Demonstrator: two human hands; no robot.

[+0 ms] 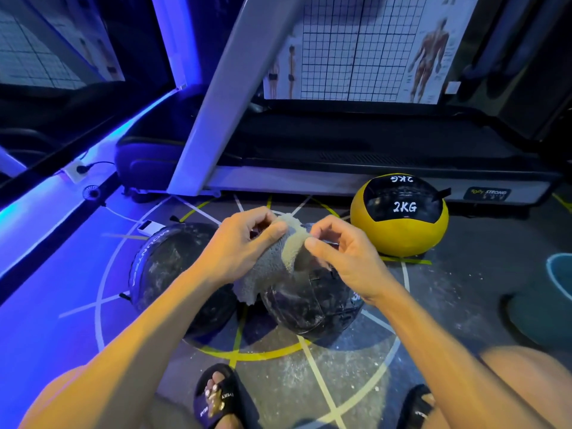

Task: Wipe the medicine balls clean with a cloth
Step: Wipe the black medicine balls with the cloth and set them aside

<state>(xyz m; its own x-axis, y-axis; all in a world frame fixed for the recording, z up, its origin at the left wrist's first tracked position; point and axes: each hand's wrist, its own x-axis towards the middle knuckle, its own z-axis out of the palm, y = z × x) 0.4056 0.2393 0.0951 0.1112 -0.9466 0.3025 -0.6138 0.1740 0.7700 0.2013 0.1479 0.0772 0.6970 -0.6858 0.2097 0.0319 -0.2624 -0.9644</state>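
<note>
Cloth (272, 267) hides perhaps the dark ball's (312, 308) top.

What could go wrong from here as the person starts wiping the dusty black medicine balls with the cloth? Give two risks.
1. Both hands, left hand and right hand, only pinch the cloth by its edge, so it may slip or bunch.
2. The round black ball beneath rests loose on the floor and may roll when pressed.

**Dim room, blue strip glow, wide-angle warp**

Strong blue-violet light spills from the glowing LED strip (62, 193) at left, tinting the grey marked floor (448, 298). Warmer light centre. Straight edges bow outward; corners dark; fine detail soft.
</note>
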